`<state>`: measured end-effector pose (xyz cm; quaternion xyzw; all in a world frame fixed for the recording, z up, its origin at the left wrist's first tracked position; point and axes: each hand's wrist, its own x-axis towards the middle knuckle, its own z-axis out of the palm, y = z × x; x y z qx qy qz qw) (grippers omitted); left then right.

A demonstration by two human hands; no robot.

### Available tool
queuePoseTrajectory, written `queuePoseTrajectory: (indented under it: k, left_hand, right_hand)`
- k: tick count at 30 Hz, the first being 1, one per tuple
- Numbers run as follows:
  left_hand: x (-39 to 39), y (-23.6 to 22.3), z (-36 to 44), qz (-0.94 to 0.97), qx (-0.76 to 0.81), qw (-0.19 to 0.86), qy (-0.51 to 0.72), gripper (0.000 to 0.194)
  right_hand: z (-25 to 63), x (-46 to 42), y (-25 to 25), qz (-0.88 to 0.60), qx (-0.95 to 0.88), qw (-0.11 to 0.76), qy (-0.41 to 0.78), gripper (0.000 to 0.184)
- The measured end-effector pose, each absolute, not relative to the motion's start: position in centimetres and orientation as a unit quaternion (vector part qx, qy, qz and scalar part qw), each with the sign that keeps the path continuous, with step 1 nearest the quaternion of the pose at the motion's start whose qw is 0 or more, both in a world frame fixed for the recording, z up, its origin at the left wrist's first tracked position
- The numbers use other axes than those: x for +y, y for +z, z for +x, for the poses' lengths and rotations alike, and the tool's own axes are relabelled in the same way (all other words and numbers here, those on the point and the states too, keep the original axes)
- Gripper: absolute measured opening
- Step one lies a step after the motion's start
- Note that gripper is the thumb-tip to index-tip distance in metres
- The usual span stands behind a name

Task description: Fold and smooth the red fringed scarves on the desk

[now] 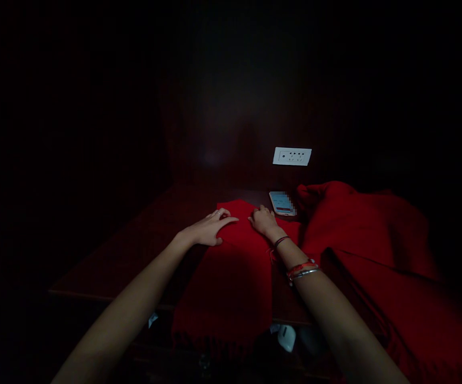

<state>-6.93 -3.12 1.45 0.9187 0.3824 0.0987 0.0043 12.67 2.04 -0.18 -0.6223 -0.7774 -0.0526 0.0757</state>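
Note:
A red scarf (237, 277) with a fringed end lies lengthwise on the dark wooden table, its fringe hanging over the front edge. On the scarf's left border, near its far end, rests my left hand (207, 229), with a ring on one finger and the fingers apart. My right hand (265, 220) is at the opposite border, fingers curled down on the fabric; its fingertips are partly hidden. Bracelets circle my right wrist and forearm. Just beyond that hand lies a phone (282, 203) with its screen lit.
More red cloth (359, 224) is heaped at the right, with a fringed part hanging over the front. A white socket panel (292, 156) is on the back wall. Below the front edge of the table (106, 272) shows a white object (286, 338). Surroundings are very dark.

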Motion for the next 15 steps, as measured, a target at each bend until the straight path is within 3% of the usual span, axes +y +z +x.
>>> queuePoseTrajectory:
  k: [6, 11, 15]
  left_hand:
    - [-3.7, 1.7, -6.2, 0.920, 0.377, -0.100, 0.047, 0.048]
    - [-3.6, 1.1, -6.3, 0.925, 0.371, -0.059, 0.062, 0.052]
    - [-3.6, 1.1, -6.4, 0.932, 0.352, -0.025, 0.087, 0.054]
  right_hand:
    - [12.0, 2.9, 0.6, -0.622, -0.780, 0.067, -0.020, 0.033]
    - [13.3, 3.0, 3.4, -0.614, -0.783, 0.097, -0.007, 0.031]
    - [14.2, 2.6, 4.0, -0.635, -0.771, 0.056, 0.019, 0.032]
